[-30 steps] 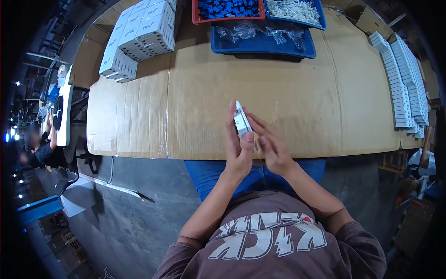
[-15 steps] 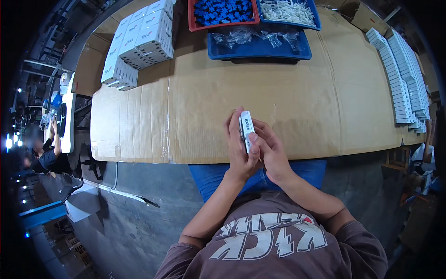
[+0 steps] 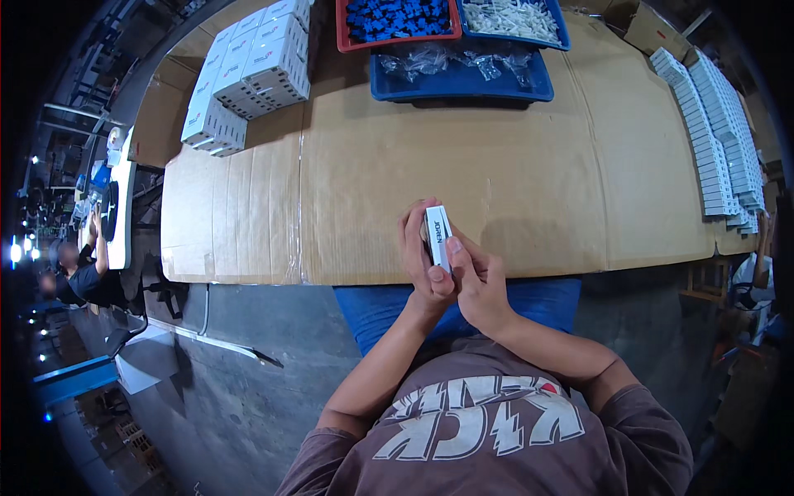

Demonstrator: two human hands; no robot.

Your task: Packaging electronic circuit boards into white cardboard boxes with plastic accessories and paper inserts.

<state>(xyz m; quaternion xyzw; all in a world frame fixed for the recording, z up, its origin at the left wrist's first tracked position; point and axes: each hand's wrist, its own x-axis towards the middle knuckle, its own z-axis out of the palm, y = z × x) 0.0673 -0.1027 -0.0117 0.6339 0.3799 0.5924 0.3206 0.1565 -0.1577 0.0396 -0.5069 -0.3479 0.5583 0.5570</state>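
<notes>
A slim white box (image 3: 438, 237) with dark print on its narrow side is held upright between my two hands, over the near edge of the cardboard-covered table (image 3: 397, 157). My left hand (image 3: 419, 263) wraps round its left side, with the thumb low at the front. From the right, my right hand (image 3: 480, 289) closes on it, the thumb pressed against the printed side near its middle. The box's far side and the fingertips behind it are hidden.
White boxes (image 3: 265, 70) are stacked at the back left; thin white boxes (image 3: 711, 136) form tall stacks at the right. At the back stand a red tray (image 3: 399, 41) of blue parts, a blue tray (image 3: 566, 37) of white parts and another blue tray (image 3: 463, 88) with clear bags.
The box has tipped slightly and sits a little lower in my hands. My left thumb has shifted toward its lower end; my right thumb stays on the printed side.
</notes>
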